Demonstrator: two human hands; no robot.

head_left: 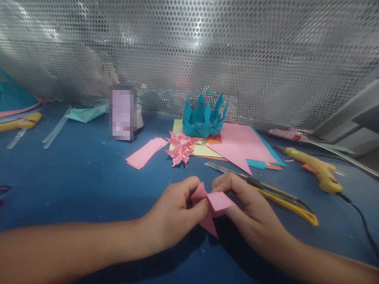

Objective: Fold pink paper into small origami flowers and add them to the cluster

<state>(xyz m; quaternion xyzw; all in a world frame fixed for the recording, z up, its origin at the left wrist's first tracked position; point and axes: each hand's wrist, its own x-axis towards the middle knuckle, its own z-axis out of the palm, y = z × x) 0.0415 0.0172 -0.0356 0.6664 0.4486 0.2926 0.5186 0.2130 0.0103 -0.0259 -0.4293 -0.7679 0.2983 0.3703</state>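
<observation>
Between my two hands is a piece of folded pink paper (pixel 220 202), held just above the blue table. My left hand (pixel 180 209) pinches its left part between thumb and fingers, with one pointed corner sticking up and another hanging down. On the right side my right hand (pixel 247 201) grips the flatter, lighter flap, its thumb underneath and fingers curled behind. Some of the folds are hidden by my fingers. Beyond my hands lie pink folded paper flowers (pixel 180 148) and a stack of pink paper strips (pixel 146 153).
Close behind my right hand lies a yellow utility knife (pixel 284 201), blade out. A yellow glue gun (pixel 318 167) with a black cord is at right. A teal paper crown (pixel 204 118) stands on coloured sheets (pixel 239 142). A blurred upright phone-like object (pixel 122 114) and perforated metal panel (pixel 166 51) are behind.
</observation>
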